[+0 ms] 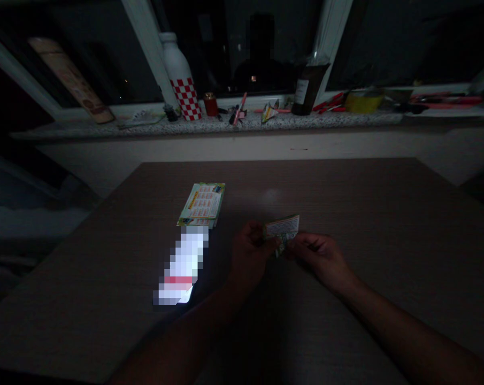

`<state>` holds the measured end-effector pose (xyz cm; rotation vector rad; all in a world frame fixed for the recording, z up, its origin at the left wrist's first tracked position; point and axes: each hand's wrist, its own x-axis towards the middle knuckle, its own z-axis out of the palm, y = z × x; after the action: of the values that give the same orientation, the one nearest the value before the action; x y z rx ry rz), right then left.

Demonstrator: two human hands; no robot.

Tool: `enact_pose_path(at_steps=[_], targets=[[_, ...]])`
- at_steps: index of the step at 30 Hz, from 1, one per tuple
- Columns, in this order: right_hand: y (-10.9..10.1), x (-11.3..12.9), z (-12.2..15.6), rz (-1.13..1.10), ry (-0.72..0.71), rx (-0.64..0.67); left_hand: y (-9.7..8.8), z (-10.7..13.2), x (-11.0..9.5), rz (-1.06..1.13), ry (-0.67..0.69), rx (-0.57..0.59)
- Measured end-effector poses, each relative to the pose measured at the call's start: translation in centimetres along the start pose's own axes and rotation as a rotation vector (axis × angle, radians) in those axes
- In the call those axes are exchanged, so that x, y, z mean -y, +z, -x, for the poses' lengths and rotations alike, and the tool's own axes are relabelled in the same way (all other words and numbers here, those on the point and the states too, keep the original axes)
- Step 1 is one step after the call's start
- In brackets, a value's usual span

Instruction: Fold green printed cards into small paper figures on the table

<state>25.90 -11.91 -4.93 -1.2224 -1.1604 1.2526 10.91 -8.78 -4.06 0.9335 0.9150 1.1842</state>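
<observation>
Between my two hands is a small printed piece of paper (282, 226), partly folded, with text on its upper part and a green pattern below. My left hand (252, 251) pinches its left side, thumb on the front. At its lower right edge, the fingers of my right hand (320, 259) are closed on the paper. A small stack of printed cards (204, 203), green-edged with rows of orange print, lies on the table to the left. Just in front of the stack is a lit phone (181, 267), its screen blurred out.
The wooden table (366, 203) meets a wall under a window. On the stone sill (139, 127) stand a red-checked white bottle (182, 80), a tall beige tube (71, 80), a small amber jar (210, 105), a dark pouch (306, 88) and several pens. The room is dim.
</observation>
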Motion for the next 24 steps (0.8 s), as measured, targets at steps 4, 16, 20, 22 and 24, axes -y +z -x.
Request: enact_pose_path(at_steps=[4, 16, 20, 22, 24], targets=[[0.0, 0.1, 0.1, 0.045, -0.015, -0.02, 0.0, -0.1, 0.2, 0.001, -0.017, 0.009], [-0.2, 0.1, 0.2, 0.085, -0.037, 0.039, -0.1, -0.2, 0.2, -0.109, -0.144, 0.147], [-0.1, -0.3, 0.1, 0.082, -0.013, 0.021, 0.3, 0.0, 0.4, -0.03, -0.125, 0.136], [0.1, -0.5, 0.1, 0.088, -0.006, 0.021, 0.4, 0.1, 0.6, -0.027, -0.108, 0.126], [0.3, -0.8, 0.0, 0.111, -0.004, 0.037, 0.4, 0.0, 0.8, -0.02, -0.097, 0.106]])
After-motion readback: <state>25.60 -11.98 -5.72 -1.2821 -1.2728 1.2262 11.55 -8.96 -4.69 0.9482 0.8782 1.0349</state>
